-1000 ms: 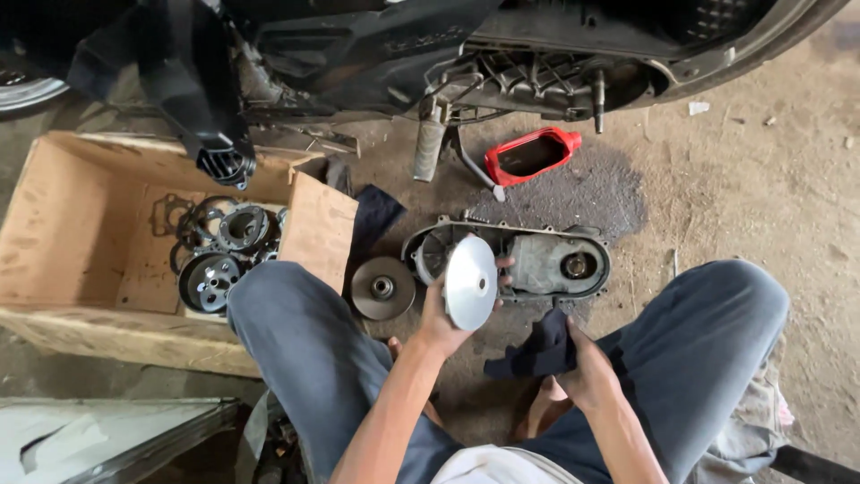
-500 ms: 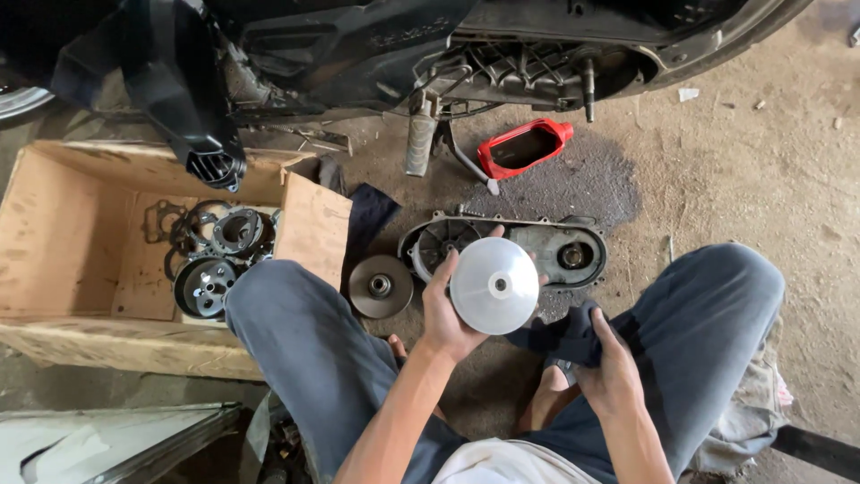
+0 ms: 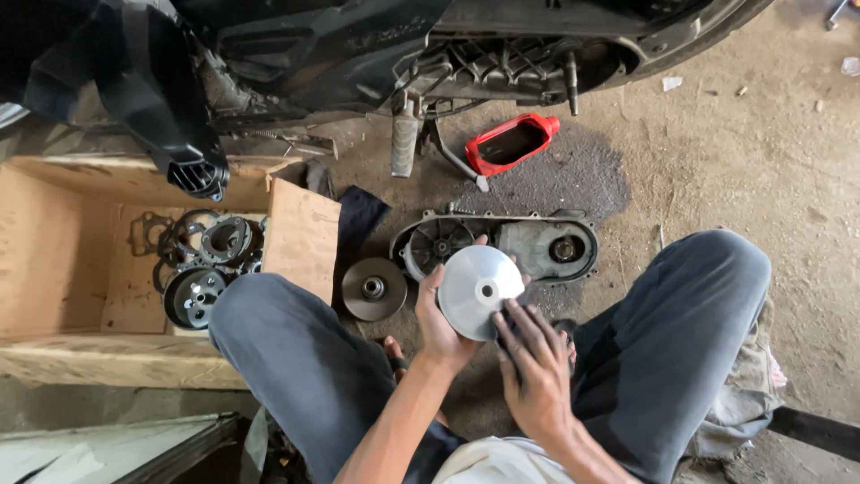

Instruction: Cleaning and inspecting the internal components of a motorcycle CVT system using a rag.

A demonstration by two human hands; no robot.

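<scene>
At the left edge of the floor stands an open wooden box (image 3: 63,269), its near corner holding a heap of dark round metal parts (image 3: 202,269), kept together there so they do not scatter over the dirt. Just right of the box wall, on the floor by the person's knee, a brown round pulley (image 3: 374,289) lies flat, within easy reach.

The left hand (image 3: 439,327) grips a shiny silver disc (image 3: 479,291) by its left rim, thumb at the front and fingers behind, tilting its face up towards the camera so the surface can be seen. The disc is held in the air above the floor, between the person's knees. The right hand (image 3: 536,381) lies with fingers spread against the disc's lower right edge, pressing a dark rag (image 3: 515,315) to it, seemingly to wipe it.

Behind the disc a grey engine cover (image 3: 524,246) lies on the floor, and beyond it a red tray (image 3: 511,143) sits on an oil-dark patch beneath the scooter (image 3: 358,45).
</scene>
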